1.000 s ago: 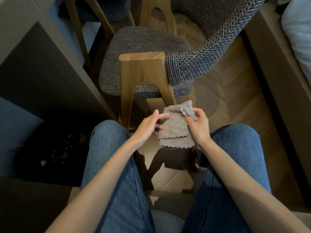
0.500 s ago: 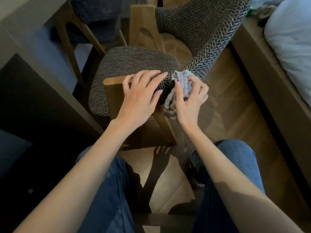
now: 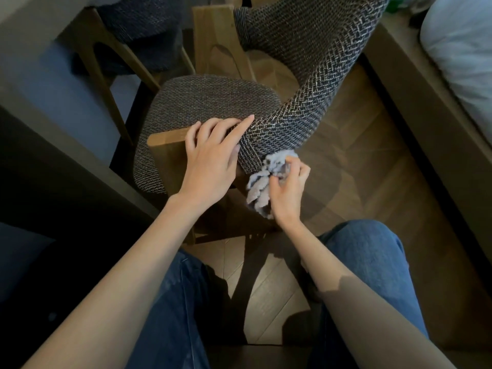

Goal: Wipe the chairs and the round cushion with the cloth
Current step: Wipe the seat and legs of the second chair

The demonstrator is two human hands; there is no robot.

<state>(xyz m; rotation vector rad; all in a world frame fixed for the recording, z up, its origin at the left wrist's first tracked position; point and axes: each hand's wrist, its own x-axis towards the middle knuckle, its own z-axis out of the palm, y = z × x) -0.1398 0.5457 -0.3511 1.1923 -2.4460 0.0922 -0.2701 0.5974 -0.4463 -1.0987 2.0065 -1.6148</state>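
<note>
Right hand (image 3: 286,193) curled round bunched cloth (image 3: 262,185), fingers pinching its top; left hand (image 3: 210,161) flat, fingers straight, spread, resting on wooden leg top and fabric end of chair (image 3: 306,83); holds nothing; cloth pale grey, fluffy, crumpled, scalloped edges hanging below fist; upper part pressed against end of tweed backrest, just beside left hand; chair seat rounded, grey-brown weave; second chair (image 3: 138,30) behind; herringbone floor (image 3: 359,169) beneath.

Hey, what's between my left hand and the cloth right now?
In the head view, the end of the chair's woven backrest sits between the left hand and the cloth, which the right hand grips.
</note>
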